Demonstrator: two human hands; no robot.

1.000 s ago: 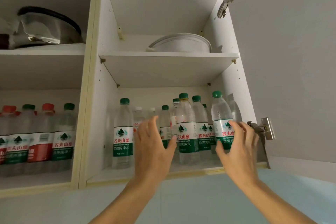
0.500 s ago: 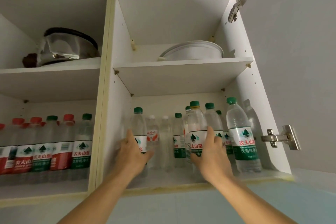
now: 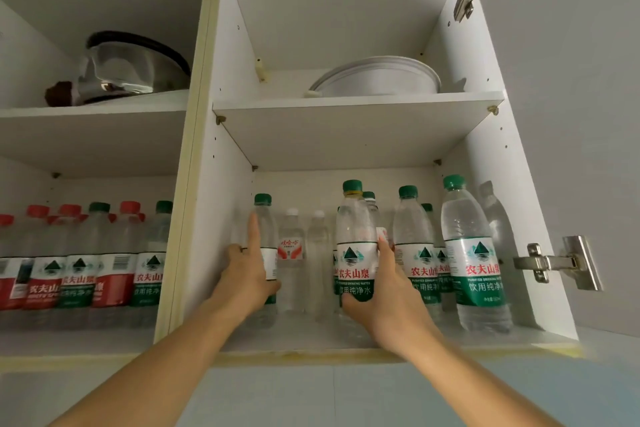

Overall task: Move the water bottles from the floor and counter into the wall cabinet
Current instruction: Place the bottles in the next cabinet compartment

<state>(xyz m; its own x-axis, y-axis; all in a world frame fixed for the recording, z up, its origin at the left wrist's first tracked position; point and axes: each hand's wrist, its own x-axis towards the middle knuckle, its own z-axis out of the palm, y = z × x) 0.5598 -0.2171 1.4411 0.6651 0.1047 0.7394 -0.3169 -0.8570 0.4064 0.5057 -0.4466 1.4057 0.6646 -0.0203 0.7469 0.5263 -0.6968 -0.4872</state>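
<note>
The open wall cabinet (image 3: 346, 135) holds several water bottles on its lower right shelf. My left hand (image 3: 247, 279) grips a green-capped bottle (image 3: 266, 218) at the shelf's left side, index finger pointing up along it. My right hand (image 3: 388, 295) grips a taller green-capped bottle (image 3: 355, 246) in the middle of the shelf. More green-label bottles (image 3: 474, 253) stand to the right, and small white-capped ones (image 3: 291, 246) stand between my hands at the back.
The left compartment's lower shelf holds a row of red- and green-label bottles (image 3: 79, 267). A steel pot lid (image 3: 128, 69) lies on the upper left shelf, a white basin (image 3: 377, 76) on the upper right. Door hinges (image 3: 557, 262) jut out at the right.
Both hands reached into the lower right shelf and closed round bottles: the left on the leftmost one, the right on the middle one. The view has moved closer to the cabinet.
</note>
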